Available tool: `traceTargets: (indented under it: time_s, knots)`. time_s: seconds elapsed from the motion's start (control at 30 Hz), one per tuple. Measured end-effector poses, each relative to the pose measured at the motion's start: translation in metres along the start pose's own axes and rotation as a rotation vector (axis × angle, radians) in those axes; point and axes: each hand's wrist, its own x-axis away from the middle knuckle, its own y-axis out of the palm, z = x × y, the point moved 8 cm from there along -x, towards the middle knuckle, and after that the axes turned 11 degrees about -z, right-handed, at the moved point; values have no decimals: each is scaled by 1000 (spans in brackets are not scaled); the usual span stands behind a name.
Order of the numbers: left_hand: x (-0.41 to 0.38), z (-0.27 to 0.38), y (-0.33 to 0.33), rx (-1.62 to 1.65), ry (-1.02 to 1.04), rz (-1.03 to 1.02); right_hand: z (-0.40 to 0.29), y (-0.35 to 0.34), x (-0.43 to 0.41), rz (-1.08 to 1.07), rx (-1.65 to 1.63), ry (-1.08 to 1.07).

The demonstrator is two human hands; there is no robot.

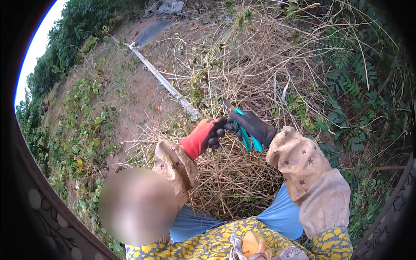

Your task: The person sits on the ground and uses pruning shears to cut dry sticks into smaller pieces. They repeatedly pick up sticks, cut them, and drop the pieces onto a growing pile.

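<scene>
My left hand [205,136], in a red glove with dark palm and fingers, is curled around thin plant stems [209,97] that rise above it. In my right hand [252,125], gloved in black, is a pair of pruning shears [245,138] with teal handles. Their dark blade points up and to the left, just above the left hand. The fingertips of both hands meet or nearly meet. Beneath them lies a heap of dry stalks [234,182] in front of my knees. How far the blades stand apart is hard to see.
A long metal pole [159,78] lies slanting on bare soil, its near end by the left hand. Tangled dry vines [260,55] rise ahead. Green shrubs [351,81] crowd the right side, low leafy plants [87,120] the left. A dark sheet [154,31] lies farther off.
</scene>
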Motion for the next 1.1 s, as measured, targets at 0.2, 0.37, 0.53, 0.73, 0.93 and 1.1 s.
traceTargets:
  time_s: [0.2,0.37,0.53,0.73,0.93,1.1]
  knots:
    - [-2,0,5,-34,-7,73,1,-6,9,87,17,36]
    - [5,-5,8,-117,-57,73,8,-15,19,128,172,75]
    - [17,-13,-5,-248,-21,126,3,10,32,6,135,53]
    - [28,-28,-11,-576,-101,203,-6,20,41,53,790,93]
    - [33,-39,5,-907,-233,134,12,46,47,-56,1112,180]
    - [47,-63,4,-870,-501,-52,39,63,53,-169,889,180]
